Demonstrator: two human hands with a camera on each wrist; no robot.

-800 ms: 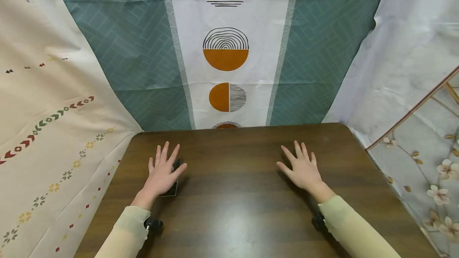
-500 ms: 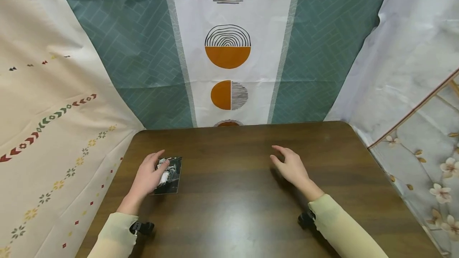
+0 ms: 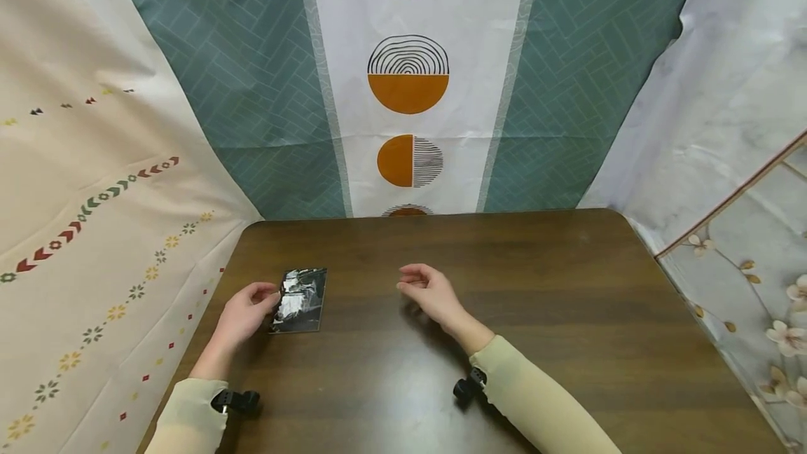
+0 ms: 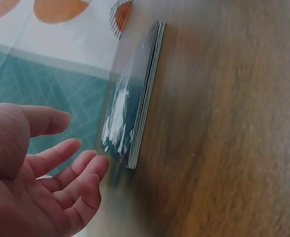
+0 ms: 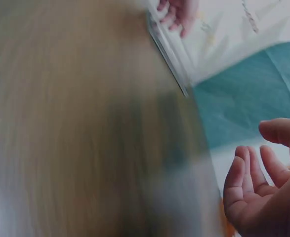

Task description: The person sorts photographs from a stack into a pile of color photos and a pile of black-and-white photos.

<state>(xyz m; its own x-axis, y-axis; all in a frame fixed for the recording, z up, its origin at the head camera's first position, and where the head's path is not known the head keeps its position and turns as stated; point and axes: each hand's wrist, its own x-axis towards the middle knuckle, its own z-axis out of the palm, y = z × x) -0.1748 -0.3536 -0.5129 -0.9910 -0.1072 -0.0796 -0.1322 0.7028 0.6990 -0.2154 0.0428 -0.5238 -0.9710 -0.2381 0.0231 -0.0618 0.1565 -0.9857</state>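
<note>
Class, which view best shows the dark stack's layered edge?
The left wrist view: the dark stack appears close, its layers distinct. The head view shows mainly its glossy top; the right wrist view, a slanted, blurred strip.

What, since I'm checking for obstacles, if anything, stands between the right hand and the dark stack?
Nothing visible: only tabletop lies between the right hand and the dark stack; the left hand is on its opposite side.

The flat stack [image 3: 305,307] was black with white patches, its edge [image 4: 147,98] striped pale and dark. The table [image 3: 599,314] was grained brown, the sleeves [image 3: 539,394] pale yellow-green, the backdrop [image 3: 265,69] teal and white with orange, black-lined circles.
</note>
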